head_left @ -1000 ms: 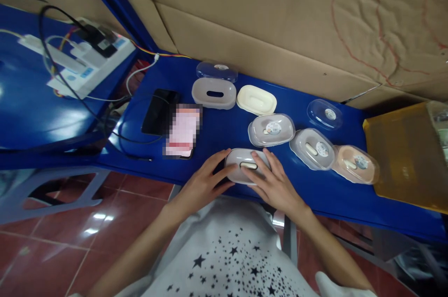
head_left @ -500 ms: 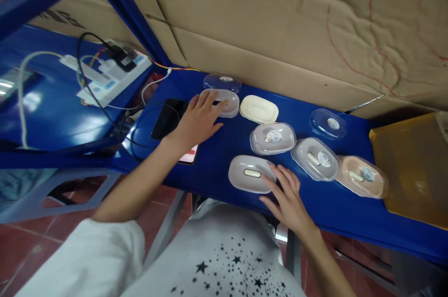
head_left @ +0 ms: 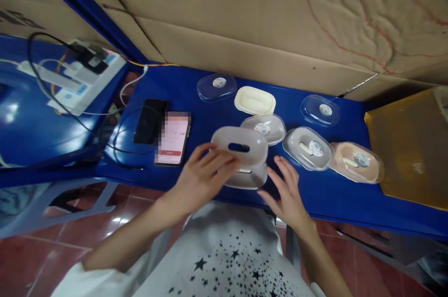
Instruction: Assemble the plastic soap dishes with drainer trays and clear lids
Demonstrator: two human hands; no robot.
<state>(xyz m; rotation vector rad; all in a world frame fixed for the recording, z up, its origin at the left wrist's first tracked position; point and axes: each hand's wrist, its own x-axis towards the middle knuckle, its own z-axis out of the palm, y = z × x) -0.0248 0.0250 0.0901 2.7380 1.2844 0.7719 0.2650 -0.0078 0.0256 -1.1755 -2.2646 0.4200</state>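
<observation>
My left hand (head_left: 206,176) grips the near-left edge of a grey soap dish insert (head_left: 241,135) with an oval slot in its middle. The insert hangs tilted just over a grey soap dish (head_left: 250,182), hiding its far part. A sliver of the dish's white oval piece (head_left: 245,171) shows under the insert. At the dish's right end is my right hand (head_left: 289,194), fingers spread and curved, holding nothing; whether a fingertip touches the rim I cannot tell. Behind the insert lies another grey dish (head_left: 275,129) bearing a round label.
A cream dish (head_left: 255,100) and two clear lids, the left lid (head_left: 217,88) and right lid (head_left: 320,110), lie towards the cardboard. Further right are a lidded grey dish (head_left: 310,148), a peach dish (head_left: 357,162) and a taped box (head_left: 413,148). Phones (head_left: 173,138) and cables lie left.
My left hand has lifted the grey insert from the back left and carried it over the near dish. My right hand remains by that dish's right end. The camera view has shifted slightly.
</observation>
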